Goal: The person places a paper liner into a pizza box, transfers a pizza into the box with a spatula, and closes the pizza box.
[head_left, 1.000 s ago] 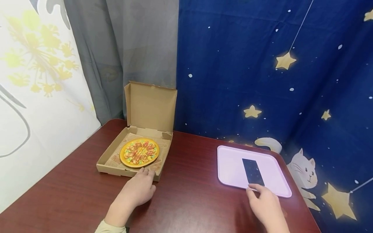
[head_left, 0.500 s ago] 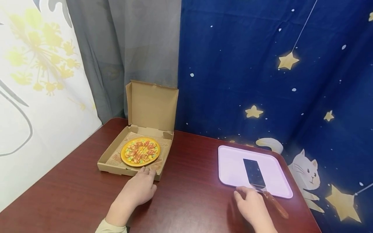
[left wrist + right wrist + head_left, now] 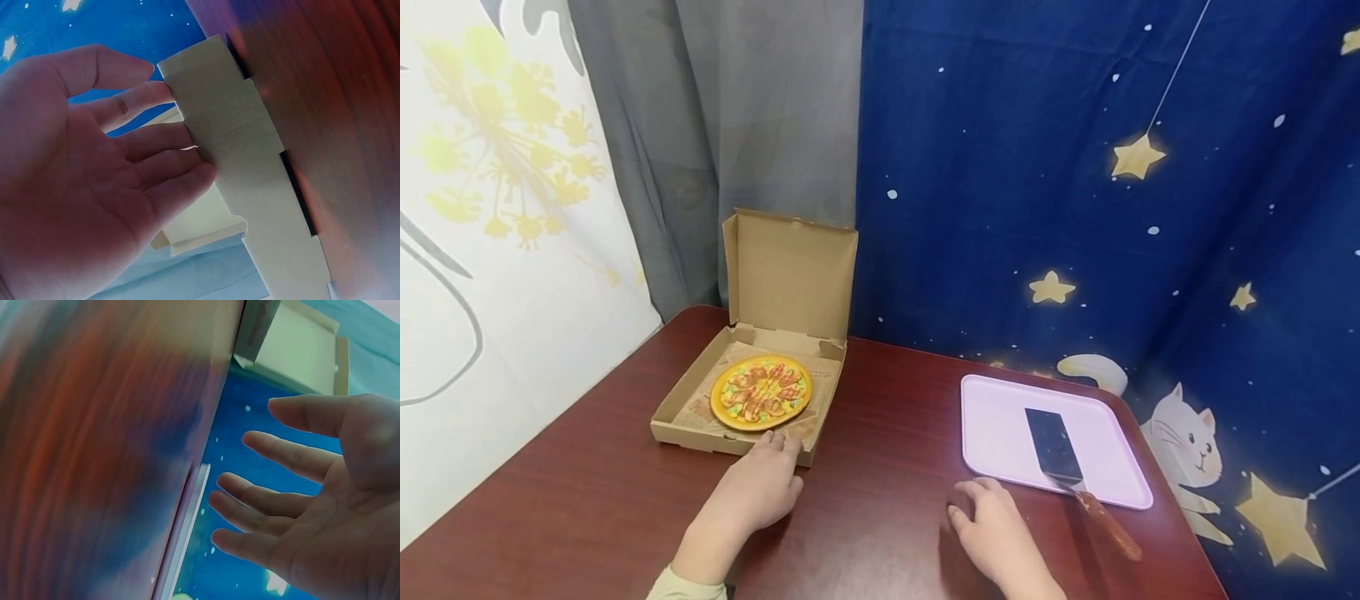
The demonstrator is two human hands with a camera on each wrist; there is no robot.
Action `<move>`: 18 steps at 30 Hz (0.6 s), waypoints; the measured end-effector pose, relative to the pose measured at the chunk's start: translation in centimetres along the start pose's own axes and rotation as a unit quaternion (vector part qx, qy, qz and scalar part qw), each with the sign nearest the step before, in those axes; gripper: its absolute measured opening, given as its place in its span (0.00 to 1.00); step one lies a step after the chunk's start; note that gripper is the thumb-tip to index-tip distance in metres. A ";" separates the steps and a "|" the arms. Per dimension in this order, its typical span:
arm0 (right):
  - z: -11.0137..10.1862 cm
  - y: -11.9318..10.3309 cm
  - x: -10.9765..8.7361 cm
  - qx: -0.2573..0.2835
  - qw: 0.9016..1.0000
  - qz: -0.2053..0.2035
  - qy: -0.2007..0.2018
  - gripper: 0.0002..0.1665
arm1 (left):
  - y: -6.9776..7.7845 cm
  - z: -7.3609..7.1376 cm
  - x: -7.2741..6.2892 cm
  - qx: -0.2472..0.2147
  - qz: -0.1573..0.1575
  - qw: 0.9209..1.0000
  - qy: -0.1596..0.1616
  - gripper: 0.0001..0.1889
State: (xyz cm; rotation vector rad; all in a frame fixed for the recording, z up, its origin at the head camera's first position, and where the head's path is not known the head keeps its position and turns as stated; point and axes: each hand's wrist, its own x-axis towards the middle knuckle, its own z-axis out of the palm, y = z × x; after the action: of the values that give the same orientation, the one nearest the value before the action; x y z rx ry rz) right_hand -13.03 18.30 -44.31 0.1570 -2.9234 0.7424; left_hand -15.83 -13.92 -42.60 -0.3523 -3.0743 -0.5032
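Note:
A pizza lies on printed paper inside a cardboard pizza box, whose lid stands raised at the back. My left hand rests its fingertips at the box's front wall; in the left wrist view the fingers are nearly straight. To the right, a spatula with a dark blade and wooden handle lies across a pale pink tray, its handle reaching over the front rim. My right hand hovers left of the spatula, holding nothing, with fingers spread loosely in the right wrist view.
Everything stands on a dark red wooden table. Grey and blue curtains with stars hang close behind it, and a white one is on the left. A stretch of table separates box and tray.
My right hand has let go of the spatula's handle and moved left, away from the tray. The spatula stays on the tray. My left hand has not moved.

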 end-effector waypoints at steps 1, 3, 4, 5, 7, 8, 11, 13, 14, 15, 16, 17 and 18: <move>0.1 -0.3 0.0 0.001 1.000 -0.004 -0.002 0.17 | 0.0 0.0 0.0 0.001 0.001 1.000 0.001 0.29; 0.3 -0.7 -0.1 0.000 1.000 -0.011 -0.008 0.18 | 0.0 -0.1 0.0 0.002 0.002 1.000 0.000 0.29; 0.4 -0.9 -0.2 0.000 1.000 -0.015 -0.010 0.18 | 0.1 -0.1 0.0 0.002 0.001 1.000 -0.001 0.29; 0.4 -1.1 -0.2 -0.001 1.000 -0.018 -0.014 0.19 | 0.1 -0.2 0.0 0.001 0.001 1.000 -0.002 0.29; 0.5 -1.4 -0.3 -0.004 0.999 -0.026 -0.025 0.20 | 0.2 -0.3 0.0 0.001 0.002 1.000 -0.004 0.28; 0.5 -1.6 -0.3 -0.004 0.999 -0.031 -0.032 0.21 | 0.2 -0.4 0.0 0.001 0.003 1.000 -0.004 0.28; 0.7 -2.1 -0.3 -0.004 0.998 -0.047 -0.053 0.24 | 0.3 -0.5 0.0 0.004 0.004 1.000 -0.002 0.28; 0.8 -2.5 -0.3 -0.004 0.996 -0.056 -0.066 0.26 | 0.2 -0.5 0.0 0.004 0.003 1.000 0.000 0.28; 0.9 -2.7 -0.2 -0.005 0.996 -0.058 -0.072 0.28 | 0.2 -0.4 0.0 0.004 0.003 1.000 0.001 0.28; 0.9 -2.8 -0.2 -0.008 0.995 -0.062 -0.076 0.29 | 0.2 -0.4 0.0 0.004 0.003 1.000 0.002 0.28; 1.0 -3.0 -0.2 -0.010 0.995 -0.064 -0.082 0.30 | 0.1 -0.3 0.0 0.003 0.003 1.000 0.003 0.28; 1.0 -3.2 -0.1 -0.011 0.994 -0.064 -0.088 0.31 | 0.1 -0.3 0.0 0.003 0.003 1.000 0.003 0.28; 1.0 -3.4 -0.1 -0.012 0.993 -0.064 -0.093 0.32 | 0.1 -0.3 0.0 0.002 0.003 1.000 0.003 0.28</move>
State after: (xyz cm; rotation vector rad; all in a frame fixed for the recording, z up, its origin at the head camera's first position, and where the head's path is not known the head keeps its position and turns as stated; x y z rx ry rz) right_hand -12.56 14.80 -43.64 0.4309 -3.0582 0.7082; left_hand -15.78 -13.94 -42.30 -0.3602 -3.0665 -0.4954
